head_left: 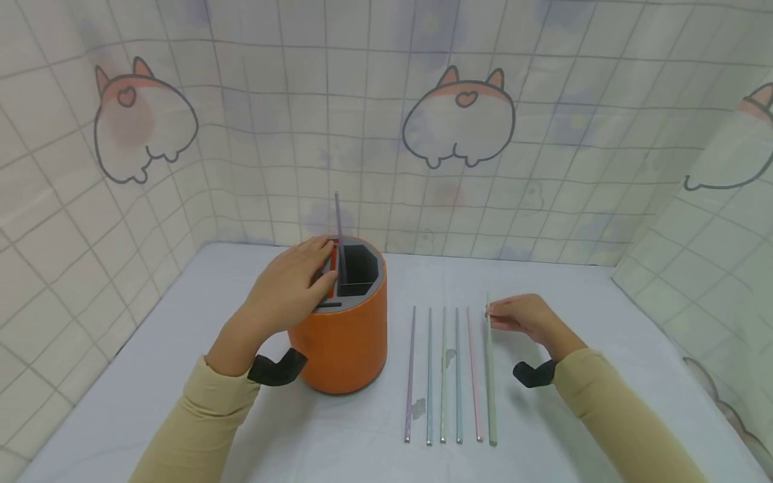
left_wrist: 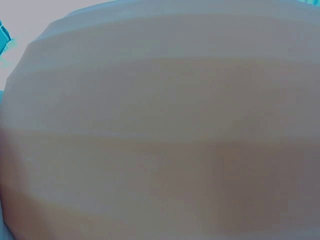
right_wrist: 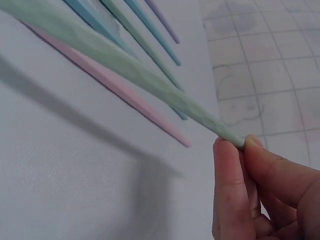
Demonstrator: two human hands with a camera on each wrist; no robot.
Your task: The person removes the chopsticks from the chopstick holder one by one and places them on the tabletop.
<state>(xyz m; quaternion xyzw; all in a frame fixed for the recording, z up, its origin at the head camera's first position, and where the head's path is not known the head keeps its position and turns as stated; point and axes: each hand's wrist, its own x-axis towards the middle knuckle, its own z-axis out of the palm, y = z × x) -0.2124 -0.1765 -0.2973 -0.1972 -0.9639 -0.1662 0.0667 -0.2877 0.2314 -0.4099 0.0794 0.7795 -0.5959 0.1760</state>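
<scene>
My right hand (head_left: 524,315) pinches the thin far end of a light green chopstick (right_wrist: 135,70) between thumb and fingers, above the white table. The stick's thick end points toward me. To its left lie several pastel chopsticks in a row, among them a pink chopstick (head_left: 474,376) and a purple chopstick (head_left: 410,376). My left hand (head_left: 290,285) rests on the top of an orange utensil holder (head_left: 341,349), fingers laid over its left side and thumb near the opening. A dark grey upright piece (head_left: 340,228) rises from the holder's grey compartments.
The white-covered table (head_left: 574,429) ends at a hanging cloth (head_left: 338,134) with a grid and cartoon print, behind and at both sides. A pale surface close to the lens fills most of the left wrist view.
</scene>
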